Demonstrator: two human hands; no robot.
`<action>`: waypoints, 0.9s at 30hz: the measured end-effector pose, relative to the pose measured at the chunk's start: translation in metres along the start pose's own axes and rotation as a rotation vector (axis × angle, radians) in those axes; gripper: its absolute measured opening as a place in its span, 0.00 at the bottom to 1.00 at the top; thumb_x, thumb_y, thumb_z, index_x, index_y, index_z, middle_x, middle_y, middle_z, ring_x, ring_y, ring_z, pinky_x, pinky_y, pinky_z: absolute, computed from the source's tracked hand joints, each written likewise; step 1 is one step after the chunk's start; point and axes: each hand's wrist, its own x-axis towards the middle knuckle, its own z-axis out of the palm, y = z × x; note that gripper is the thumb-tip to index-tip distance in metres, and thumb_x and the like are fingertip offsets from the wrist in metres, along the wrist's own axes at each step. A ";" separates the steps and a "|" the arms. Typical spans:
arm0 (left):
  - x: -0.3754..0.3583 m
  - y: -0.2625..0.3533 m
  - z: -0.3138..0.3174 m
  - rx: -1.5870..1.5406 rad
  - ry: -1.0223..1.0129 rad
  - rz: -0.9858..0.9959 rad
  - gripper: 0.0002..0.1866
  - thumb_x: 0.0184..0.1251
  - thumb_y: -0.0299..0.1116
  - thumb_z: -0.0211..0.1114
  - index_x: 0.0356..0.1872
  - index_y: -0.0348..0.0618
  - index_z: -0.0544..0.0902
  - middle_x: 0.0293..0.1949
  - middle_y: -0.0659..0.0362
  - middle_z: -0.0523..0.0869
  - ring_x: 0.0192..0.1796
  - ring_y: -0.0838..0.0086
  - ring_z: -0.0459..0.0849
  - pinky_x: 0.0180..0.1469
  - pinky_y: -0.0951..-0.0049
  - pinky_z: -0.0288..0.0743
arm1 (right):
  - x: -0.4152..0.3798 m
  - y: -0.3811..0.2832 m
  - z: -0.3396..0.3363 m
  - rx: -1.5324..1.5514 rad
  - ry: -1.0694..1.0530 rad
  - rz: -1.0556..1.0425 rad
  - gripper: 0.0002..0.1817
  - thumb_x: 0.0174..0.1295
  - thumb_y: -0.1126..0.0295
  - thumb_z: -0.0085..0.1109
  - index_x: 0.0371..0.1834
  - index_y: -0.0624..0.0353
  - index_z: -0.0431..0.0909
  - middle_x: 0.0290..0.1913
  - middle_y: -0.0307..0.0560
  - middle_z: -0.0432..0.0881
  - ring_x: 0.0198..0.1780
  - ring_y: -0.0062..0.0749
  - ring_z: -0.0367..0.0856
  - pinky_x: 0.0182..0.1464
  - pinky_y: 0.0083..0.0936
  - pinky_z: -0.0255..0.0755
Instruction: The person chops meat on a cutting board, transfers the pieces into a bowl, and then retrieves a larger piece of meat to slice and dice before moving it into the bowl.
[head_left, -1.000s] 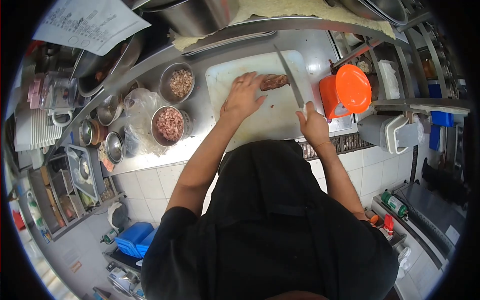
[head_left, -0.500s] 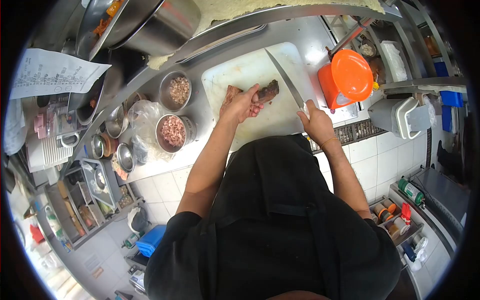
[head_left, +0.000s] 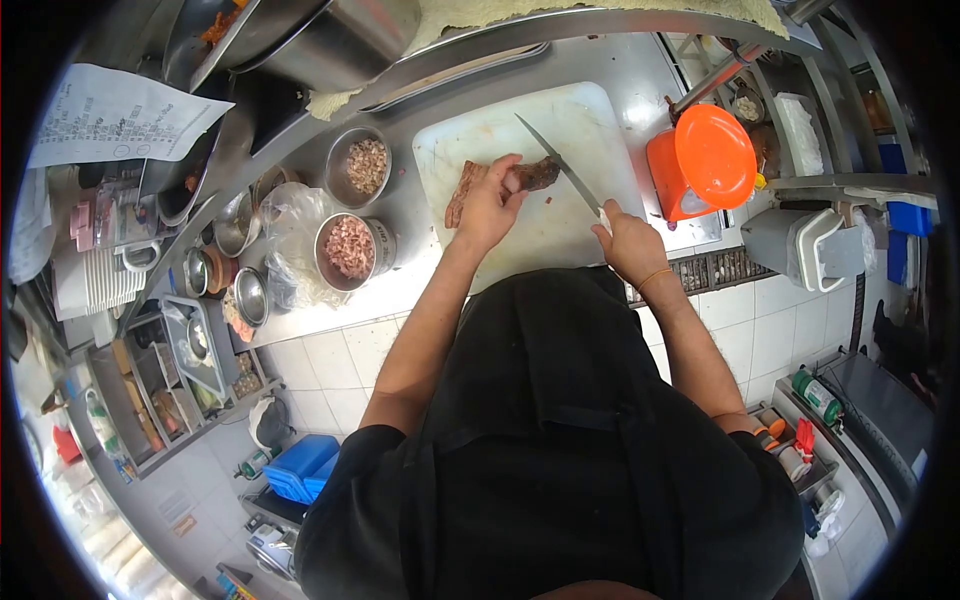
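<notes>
On the white cutting board (head_left: pixel 560 235) lies a long piece of dark-crusted meat (head_left: pixel 541 175), reddish brown at its left end. My left hand (head_left: pixel 488 208) is closed over its middle, thumb and fingers around it, hiding that part. In my right hand (head_left: pixel 632 243) is the handle of a long kitchen knife (head_left: pixel 583 184). The blade slants up and left across the board, overlapping the right end of the meat in this view. A small dark crumb (head_left: pixel 548 200) lies just below the meat.
Left of the board stand a metal bowl (head_left: pixel 340 178) and a metal pot (head_left: pixel 383 250), both holding diced meat, beside a clear plastic bag (head_left: pixel 290 240). An orange container (head_left: pixel 668 180) with a round orange lid (head_left: pixel 716 157) is at the right. A metal shelf edge (head_left: pixel 450 58) runs along the back.
My left hand has shifted its grip on the meat, with the fingers now more on top. The knife blade has come left, against the meat's right end in view.
</notes>
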 end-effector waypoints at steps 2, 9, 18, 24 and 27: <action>0.002 -0.001 0.006 0.053 0.064 0.109 0.26 0.71 0.31 0.76 0.69 0.46 0.81 0.49 0.53 0.85 0.49 0.63 0.86 0.52 0.64 0.84 | 0.001 0.003 0.001 0.011 0.017 0.005 0.18 0.77 0.57 0.61 0.56 0.59 0.73 0.39 0.61 0.89 0.43 0.61 0.90 0.46 0.55 0.83; 0.003 0.028 0.006 0.263 0.127 0.251 0.18 0.71 0.33 0.76 0.58 0.42 0.82 0.54 0.49 0.85 0.54 0.52 0.86 0.54 0.57 0.83 | -0.028 -0.023 -0.038 0.012 0.077 -0.058 0.16 0.76 0.59 0.62 0.54 0.59 0.74 0.37 0.58 0.89 0.41 0.59 0.90 0.43 0.53 0.83; 0.001 0.054 -0.001 0.384 0.151 0.189 0.14 0.66 0.31 0.76 0.49 0.39 0.84 0.48 0.48 0.88 0.52 0.49 0.87 0.56 0.53 0.81 | -0.069 -0.051 -0.071 -0.056 0.060 -0.106 0.13 0.76 0.61 0.63 0.52 0.58 0.73 0.34 0.54 0.87 0.36 0.55 0.90 0.37 0.47 0.84; 0.002 0.053 0.004 0.407 0.120 0.191 0.13 0.66 0.30 0.75 0.49 0.41 0.85 0.48 0.49 0.88 0.50 0.49 0.88 0.52 0.52 0.82 | -0.068 -0.046 -0.056 -0.119 0.034 -0.090 0.14 0.76 0.61 0.64 0.52 0.59 0.72 0.33 0.54 0.87 0.34 0.52 0.91 0.35 0.46 0.84; 0.002 0.052 0.005 0.381 0.105 0.202 0.13 0.65 0.29 0.75 0.49 0.42 0.85 0.50 0.50 0.88 0.49 0.50 0.88 0.52 0.53 0.83 | -0.060 -0.045 -0.054 -0.131 0.006 -0.102 0.14 0.77 0.62 0.62 0.52 0.59 0.72 0.34 0.55 0.87 0.35 0.52 0.91 0.35 0.45 0.84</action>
